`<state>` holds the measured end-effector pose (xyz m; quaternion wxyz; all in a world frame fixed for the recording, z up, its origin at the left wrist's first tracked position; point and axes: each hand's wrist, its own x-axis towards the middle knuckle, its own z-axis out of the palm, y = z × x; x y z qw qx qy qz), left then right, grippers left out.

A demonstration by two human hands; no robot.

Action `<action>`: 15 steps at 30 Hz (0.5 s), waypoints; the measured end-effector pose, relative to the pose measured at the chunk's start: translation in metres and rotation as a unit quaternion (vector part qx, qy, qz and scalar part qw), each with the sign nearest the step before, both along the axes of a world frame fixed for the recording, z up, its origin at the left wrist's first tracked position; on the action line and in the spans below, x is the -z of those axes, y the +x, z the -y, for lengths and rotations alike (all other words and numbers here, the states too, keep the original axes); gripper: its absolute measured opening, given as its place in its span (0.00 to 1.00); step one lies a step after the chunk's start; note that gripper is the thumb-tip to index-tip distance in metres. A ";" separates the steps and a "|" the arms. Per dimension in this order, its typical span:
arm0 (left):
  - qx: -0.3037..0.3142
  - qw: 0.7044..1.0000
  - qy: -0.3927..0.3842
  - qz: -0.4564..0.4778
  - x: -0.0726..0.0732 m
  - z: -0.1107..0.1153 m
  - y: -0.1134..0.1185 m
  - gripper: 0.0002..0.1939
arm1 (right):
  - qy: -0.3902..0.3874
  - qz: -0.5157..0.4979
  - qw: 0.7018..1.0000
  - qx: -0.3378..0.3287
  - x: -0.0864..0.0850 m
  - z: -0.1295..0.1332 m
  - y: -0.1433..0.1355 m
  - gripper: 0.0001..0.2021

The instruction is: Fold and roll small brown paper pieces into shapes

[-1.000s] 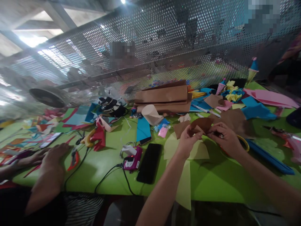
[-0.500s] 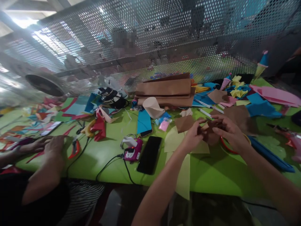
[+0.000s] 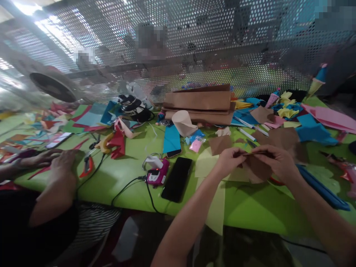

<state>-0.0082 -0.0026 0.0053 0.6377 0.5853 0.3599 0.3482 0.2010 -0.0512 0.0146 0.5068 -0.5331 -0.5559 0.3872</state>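
A piece of brown paper hangs between my two hands, over pale yellow paper on the green table. Its upper left edge is pinched by my left hand. My right hand grips the same top edge, a short way to the right. Under my right wrist shows part of an orange-red scissor handle. A small brown square lies left of my hands, and pens rest behind them.
A black phone and a purple power adapter with cables lie left of my arms. Folded brown paper stands at the back. A blue case is at the right. Another person's hands rest at the left.
My hands have levelled along the brown paper's top edge, and the paper now hangs more spread out below them. The whole view has shifted slightly. The other person's hands stay about where they were.
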 end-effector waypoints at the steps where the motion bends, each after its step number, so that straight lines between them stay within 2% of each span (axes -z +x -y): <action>1: 0.000 1.000 -0.010 0.011 -0.001 0.000 0.000 0.07 | -0.003 0.004 1.000 0.013 0.000 0.000 0.000 0.12; 4: -0.016 0.998 -0.042 0.032 -0.002 0.000 0.002 0.09 | -0.019 -0.005 0.999 0.031 0.001 -0.001 0.003 0.13; 7: -0.027 0.996 -0.077 0.048 -0.003 0.000 0.002 0.11 | -0.026 -0.039 0.999 0.022 0.004 -0.002 0.005 0.13; 15: -0.005 0.991 -0.101 0.083 -0.007 0.000 -0.001 0.12 | -0.041 -0.094 0.994 0.022 0.006 -0.002 0.006 0.12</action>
